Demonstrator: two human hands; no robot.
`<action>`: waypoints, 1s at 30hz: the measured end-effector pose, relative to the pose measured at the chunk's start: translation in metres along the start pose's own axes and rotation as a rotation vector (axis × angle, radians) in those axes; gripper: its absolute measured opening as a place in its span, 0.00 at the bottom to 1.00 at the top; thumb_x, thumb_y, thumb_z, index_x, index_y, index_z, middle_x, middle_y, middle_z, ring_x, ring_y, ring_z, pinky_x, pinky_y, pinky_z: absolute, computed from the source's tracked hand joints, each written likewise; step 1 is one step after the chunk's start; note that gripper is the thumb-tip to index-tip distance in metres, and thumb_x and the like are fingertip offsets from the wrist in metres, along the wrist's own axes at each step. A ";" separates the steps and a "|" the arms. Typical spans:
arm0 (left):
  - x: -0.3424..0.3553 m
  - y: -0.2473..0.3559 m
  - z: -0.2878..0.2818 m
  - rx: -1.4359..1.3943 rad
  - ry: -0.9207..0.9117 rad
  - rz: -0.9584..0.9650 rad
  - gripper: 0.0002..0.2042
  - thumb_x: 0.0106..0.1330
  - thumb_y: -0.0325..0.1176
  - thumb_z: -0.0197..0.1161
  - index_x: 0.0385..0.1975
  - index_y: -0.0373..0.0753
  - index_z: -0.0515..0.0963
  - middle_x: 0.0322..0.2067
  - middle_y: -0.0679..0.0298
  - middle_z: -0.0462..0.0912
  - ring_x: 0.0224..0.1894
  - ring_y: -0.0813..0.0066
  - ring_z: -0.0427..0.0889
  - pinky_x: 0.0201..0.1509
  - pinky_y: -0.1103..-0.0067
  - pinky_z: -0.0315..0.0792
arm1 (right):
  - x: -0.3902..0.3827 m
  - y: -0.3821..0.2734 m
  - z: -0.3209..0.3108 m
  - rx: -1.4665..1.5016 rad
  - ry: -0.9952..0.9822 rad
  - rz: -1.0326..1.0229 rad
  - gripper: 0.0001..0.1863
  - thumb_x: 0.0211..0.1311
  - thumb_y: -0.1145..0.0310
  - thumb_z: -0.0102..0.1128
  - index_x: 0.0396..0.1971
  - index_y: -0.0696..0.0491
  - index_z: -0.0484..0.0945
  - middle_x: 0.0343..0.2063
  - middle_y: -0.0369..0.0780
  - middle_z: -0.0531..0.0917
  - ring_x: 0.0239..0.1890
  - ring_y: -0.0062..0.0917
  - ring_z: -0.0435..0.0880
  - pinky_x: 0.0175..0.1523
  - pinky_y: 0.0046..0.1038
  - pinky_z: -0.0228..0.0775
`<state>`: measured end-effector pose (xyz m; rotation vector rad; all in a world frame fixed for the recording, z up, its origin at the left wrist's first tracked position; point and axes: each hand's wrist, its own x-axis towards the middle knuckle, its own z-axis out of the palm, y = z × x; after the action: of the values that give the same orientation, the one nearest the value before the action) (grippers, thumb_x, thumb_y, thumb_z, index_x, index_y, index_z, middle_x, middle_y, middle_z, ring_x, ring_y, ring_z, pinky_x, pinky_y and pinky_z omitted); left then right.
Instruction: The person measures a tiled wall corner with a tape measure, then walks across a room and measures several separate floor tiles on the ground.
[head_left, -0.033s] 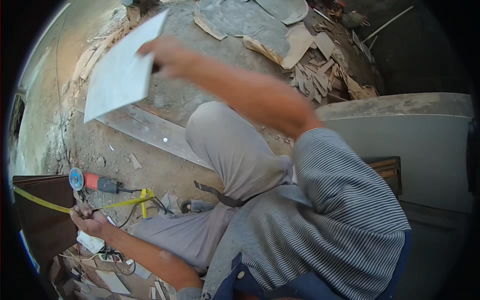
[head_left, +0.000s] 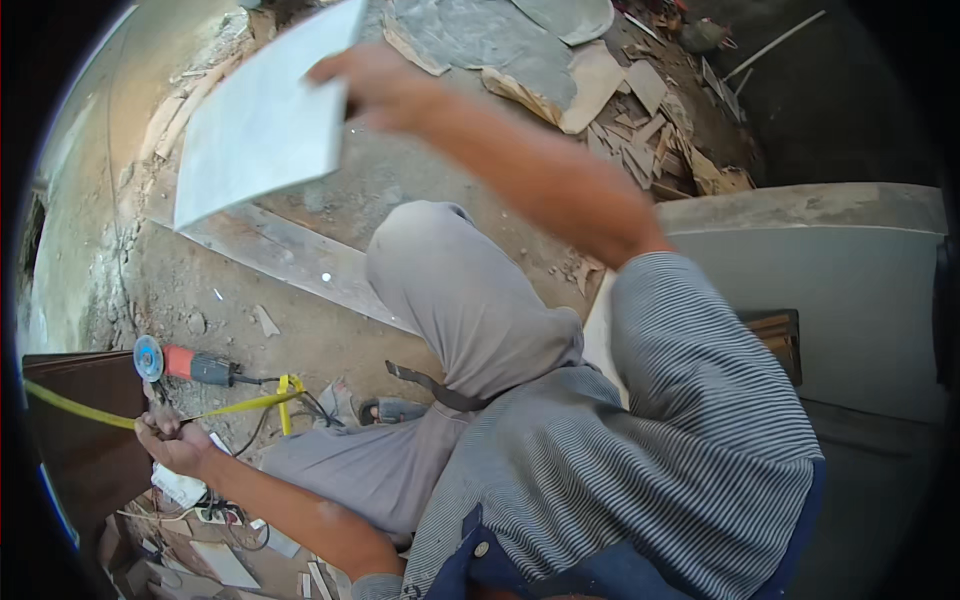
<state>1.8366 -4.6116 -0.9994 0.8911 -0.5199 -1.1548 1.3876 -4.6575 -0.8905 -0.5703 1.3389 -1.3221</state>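
Observation:
My right hand [head_left: 375,88] is raised at the upper left, fingers closed on the right edge of a large pale tile [head_left: 270,115]. Both the tile and that arm are a little blurred. Low on the left, my left hand [head_left: 175,443] is closed around the yellow blade of a tape measure [head_left: 240,405]. The blade runs out past the hand to the left rim of the view, and its other end reaches a yellow piece [head_left: 289,402] by my leg. Just beyond the left hand lies a red and grey angle grinder [head_left: 195,366] with a blue disc.
A long flat board [head_left: 290,258] lies on the dusty ground past my raised knee. Broken tile pieces [head_left: 635,150] are heaped at the upper right, beside grey sheets [head_left: 480,45]. Dark brown panels [head_left: 85,430] stand at the left. Cords and a power strip [head_left: 210,514] lie below.
My right hand has moved to the right and slightly up, carrying the tile with it. The left hand keeps its hold on the tape measure, nearly still.

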 end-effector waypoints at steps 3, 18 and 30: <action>-0.002 0.003 0.005 -0.050 -0.069 -0.052 0.10 0.62 0.36 0.59 0.27 0.37 0.70 0.20 0.70 0.62 0.20 0.83 0.57 0.26 0.84 0.54 | -0.064 -0.067 -0.110 -0.187 0.154 -0.126 0.14 0.55 0.70 0.58 0.39 0.64 0.75 0.33 0.43 0.81 0.37 0.27 0.80 0.43 0.29 0.72; -0.021 -0.001 0.044 0.042 -0.166 -0.024 0.08 0.65 0.34 0.55 0.29 0.36 0.70 0.25 0.68 0.67 0.20 0.83 0.59 0.27 0.85 0.55 | -0.263 -0.068 -0.441 -0.592 0.937 0.080 0.17 0.49 0.72 0.55 0.37 0.67 0.73 0.31 0.46 0.79 0.30 0.31 0.80 0.37 0.31 0.73; -0.004 -0.028 0.056 0.119 -0.148 -0.090 0.08 0.66 0.34 0.54 0.29 0.35 0.70 0.24 0.68 0.69 0.20 0.82 0.62 0.26 0.85 0.57 | -0.285 -0.054 -0.510 -0.460 0.916 0.286 0.19 0.47 0.73 0.54 0.39 0.68 0.71 0.33 0.49 0.79 0.32 0.34 0.80 0.41 0.33 0.74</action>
<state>1.7770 -4.6304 -0.9901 0.9437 -0.6810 -1.2890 0.9869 -4.2294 -0.8626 -0.0212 2.4078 -1.0536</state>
